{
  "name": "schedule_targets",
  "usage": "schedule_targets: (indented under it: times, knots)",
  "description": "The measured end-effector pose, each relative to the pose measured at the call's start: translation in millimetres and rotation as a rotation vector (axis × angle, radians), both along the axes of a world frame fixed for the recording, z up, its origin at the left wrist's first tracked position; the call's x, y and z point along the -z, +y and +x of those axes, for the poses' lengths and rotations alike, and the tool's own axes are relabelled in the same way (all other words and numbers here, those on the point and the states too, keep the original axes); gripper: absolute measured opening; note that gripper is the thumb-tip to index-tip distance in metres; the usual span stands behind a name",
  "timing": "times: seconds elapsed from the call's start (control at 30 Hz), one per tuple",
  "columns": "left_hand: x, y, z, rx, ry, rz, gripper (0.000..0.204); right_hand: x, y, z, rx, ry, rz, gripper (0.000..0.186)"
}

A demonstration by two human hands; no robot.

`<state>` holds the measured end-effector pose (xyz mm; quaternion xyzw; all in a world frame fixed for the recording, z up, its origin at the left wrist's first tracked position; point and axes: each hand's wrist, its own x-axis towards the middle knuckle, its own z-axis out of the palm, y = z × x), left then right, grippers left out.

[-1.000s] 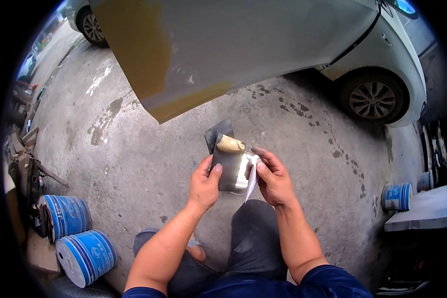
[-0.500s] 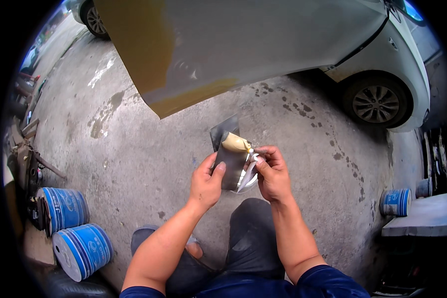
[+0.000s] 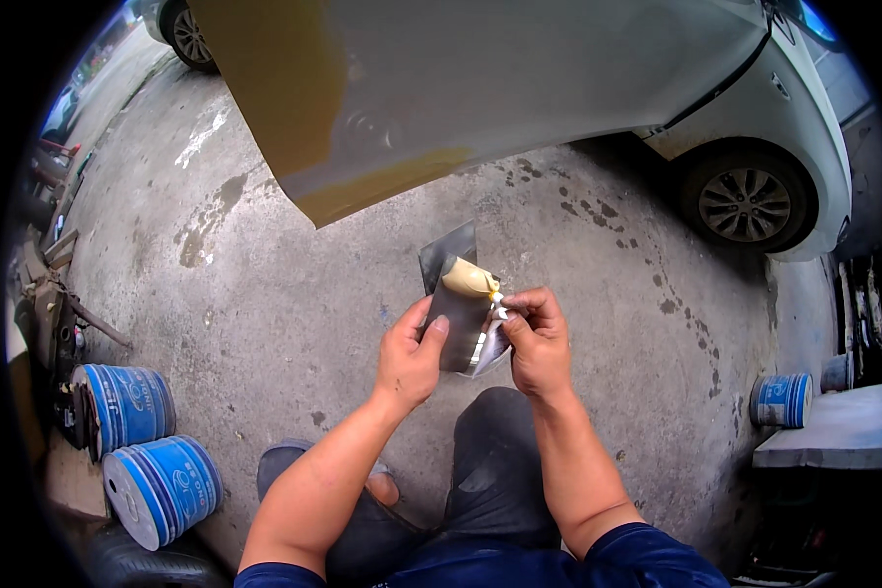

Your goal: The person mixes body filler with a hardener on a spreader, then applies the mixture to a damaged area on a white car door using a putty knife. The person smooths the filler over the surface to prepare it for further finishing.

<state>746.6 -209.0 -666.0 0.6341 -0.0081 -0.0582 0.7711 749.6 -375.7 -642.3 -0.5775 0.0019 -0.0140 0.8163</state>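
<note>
My left hand (image 3: 410,355) is closed on the edge of a dark flat spreader plate (image 3: 457,318), thumb on top. A second dark plate (image 3: 449,247) sticks out behind its far end. On the upper part of the front plate lies a lump of cream-yellow putty (image 3: 468,277). My right hand (image 3: 541,345) pinches a small silver squeeze tube (image 3: 494,345) by its white nozzle end. A little yellow shows where the nozzle meets the putty. The tube's tail hangs down beside the plate, and its far side is partly hidden.
Ahead hangs a large grey car panel (image 3: 519,88) with yellow-brown patches, its lower corner above the concrete floor (image 3: 294,284). A car wheel (image 3: 745,206) stands at the right. Blue drums (image 3: 171,490) lie at the left; another blue pail (image 3: 782,400) is by a pale slab (image 3: 838,426).
Both hands and the plates have shifted very slightly to the right. The silver tube has turned a little, showing more of its shiny side. Both hands keep their hold.
</note>
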Motion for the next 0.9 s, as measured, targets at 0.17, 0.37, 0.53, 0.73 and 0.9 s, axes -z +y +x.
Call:
schedule_targets:
  times: [0.17,0.37,0.53,0.73,0.9]
  knots:
    - [-2.9,-2.1,-2.2,0.0,0.005,-0.016,0.035,-0.9,3.3,-3.1,0.078,-0.065,-0.075,0.015]
    - [0.6,-1.5,-3.4,0.016,0.005,-0.006,0.035,-2.7,5.8,-6.0,0.123,-0.093,-0.14,0.015]
    - [-0.3,-2.1,-3.9,0.023,0.019,-0.01,0.035,-7.1,9.1,-7.5,0.157,-0.127,-0.218,0.015]
    - [-5.3,-1.9,-5.2,0.028,0.049,-0.022,0.034,-5.2,3.8,-6.6,0.159,-0.103,-0.278,0.015]
    - [-9.4,-1.6,-5.2,0.017,0.182,-0.237,0.034,4.1,-10.3,-12.5,0.2,-0.131,-0.21,0.015]
